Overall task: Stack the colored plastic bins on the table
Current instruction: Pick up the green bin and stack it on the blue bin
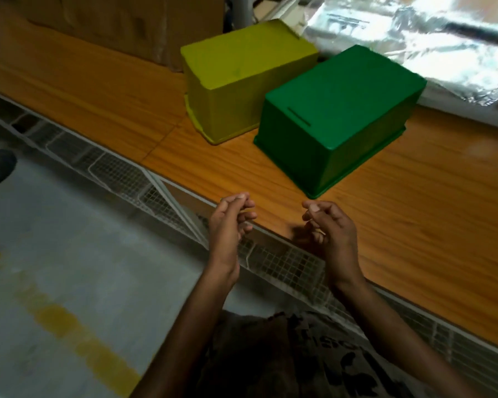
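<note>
Wood-grain table (pixel 414 225) runs across my view from upper left to lower right, with a white wire-mesh panel (pixel 270 259) hanging below its near edge and a pale grey floor (pixel 69 225) with a faded yellow stripe (pixel 78 334) further down on my left. Taking the green bin (pixel 342 110) as my landmark: it sits upside down on the table, its flat base facing up and its rim flat on the wood, one corner pointing toward me. Just to the left of it and a little further back stands the yellow bin (pixel 242 81), also inverted, its long side running close alongside the green one; I cannot tell whether the two touch. Behind the yellow bin is a brown cardboard box (pixel 127 24), and behind the green bin, to the right, lies crinkled silver foil sheeting (pixel 429 38). My two hands hover nearer to me than the green bin, around the table's front edge, and neither touches anything. My left hand (pixel 230 225) is off to the left of the bin's near corner, loosely curled with fingertips drawn toward the thumb, holding nothing. My right hand (pixel 331 228) is just below that corner, over the wood, fingers likewise half-curled and empty. Both forearms are bare, and dark patterned clothing (pixel 285 354) shows between them.
</note>
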Demonstrator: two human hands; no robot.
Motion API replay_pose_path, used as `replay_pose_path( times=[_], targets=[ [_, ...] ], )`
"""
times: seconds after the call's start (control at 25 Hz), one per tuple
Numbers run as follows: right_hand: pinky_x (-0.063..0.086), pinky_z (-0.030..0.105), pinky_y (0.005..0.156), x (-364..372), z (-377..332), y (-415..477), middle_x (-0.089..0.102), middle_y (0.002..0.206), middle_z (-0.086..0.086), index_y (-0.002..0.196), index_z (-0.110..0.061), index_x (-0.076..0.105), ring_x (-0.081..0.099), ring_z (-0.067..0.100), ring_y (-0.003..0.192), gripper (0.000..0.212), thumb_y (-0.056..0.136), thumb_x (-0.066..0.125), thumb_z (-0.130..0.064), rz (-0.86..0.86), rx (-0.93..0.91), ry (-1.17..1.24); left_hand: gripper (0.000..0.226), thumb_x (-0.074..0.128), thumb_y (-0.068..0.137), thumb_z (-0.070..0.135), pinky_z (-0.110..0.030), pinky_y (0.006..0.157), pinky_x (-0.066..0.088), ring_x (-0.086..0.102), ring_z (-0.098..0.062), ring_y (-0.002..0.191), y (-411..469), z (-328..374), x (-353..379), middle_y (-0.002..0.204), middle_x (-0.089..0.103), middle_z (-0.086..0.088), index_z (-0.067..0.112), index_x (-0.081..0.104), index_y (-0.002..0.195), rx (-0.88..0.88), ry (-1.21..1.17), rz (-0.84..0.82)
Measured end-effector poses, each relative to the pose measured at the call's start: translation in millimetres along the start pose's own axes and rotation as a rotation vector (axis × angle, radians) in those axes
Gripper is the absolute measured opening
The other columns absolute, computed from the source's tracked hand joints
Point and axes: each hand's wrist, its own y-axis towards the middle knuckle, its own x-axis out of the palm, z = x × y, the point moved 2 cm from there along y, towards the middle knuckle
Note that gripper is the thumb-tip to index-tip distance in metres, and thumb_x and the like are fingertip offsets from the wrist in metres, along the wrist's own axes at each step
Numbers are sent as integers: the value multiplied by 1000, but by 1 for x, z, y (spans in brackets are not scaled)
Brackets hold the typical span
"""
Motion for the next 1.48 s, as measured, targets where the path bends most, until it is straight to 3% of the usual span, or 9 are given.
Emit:
replay_pose_path(
  times=[0.2,0.28,0.4,0.56,0.8,1.04,1.28,1.4,1.48],
  targets=[
    [47,43,72,6,-3,46,65,92,-4,106,-26,69,58,23,80,17,92,68,-36,234,-112,-8,14,60,102,19,-24,65,45,62,-11,90,71,24,36,99,70,6,19,67,114,50,104,-145],
    [52,38,67,15,-1,62,63,109,-1,116,-28,62,61,27,88,27,92,71,-30,359,-92,-51,32,65,98,17,-28,83,49,61,-14,111,106,30,47,122,67,2,18,61,130,81,174,-216],
    [53,12,63,32,2,80,50,135,-1,139,-23,46,55,21,115,57,89,72,-11,520,-44,-139,68,70,90,27,-36,115,40,44,-18,141,156,36,57,155,47,-2,23,44,152,139,318,-295],
    [52,47,103,40,19,93,49,144,-2,146,-35,39,53,21,130,84,70,73,-34,626,-12,-341,75,67,96,31,-38,123,28,28,-15,151,190,35,63,166,28,5,30,28,160,199,500,-446],
    [48,54,105,49,14,75,42,152,-1,158,-37,27,41,27,139,109,65,67,2,675,-70,-571,57,67,96,38,-44,115,42,46,-16,137,207,46,59,150,46,-2,23,50,149,361,529,-509],
    [49,12,91,39,-46,54,64,129,-4,143,-10,56,61,5,109,58,87,62,5,1092,-457,-614,30,62,101,23,-26,99,50,60,-11,126,176,115,88,136,62,-3,23,63,131,523,227,-715],
    [46,11,69,20,-138,25,72,100,-14,119,-18,76,64,-3,85,36,89,57,-13,1451,-679,-600,44,44,102,34,-18,102,46,55,3,131,147,158,111,135,61,30,19,46,144,671,177,-1011],
    [55,28,74,6,-163,12,76,94,-10,115,-24,77,71,6,85,37,86,55,-19,1466,-676,-559,62,55,96,52,-20,103,47,53,-4,134,146,137,110,146,56,10,19,44,147,725,262,-1021],
    [52,31,69,-2,-169,8,76,87,-5,111,-22,78,70,9,79,33,87,55,-22,1455,-660,-497,52,65,96,45,-34,103,52,56,-14,131,149,117,108,141,57,-1,25,52,142,752,352,-885]
  ],
)
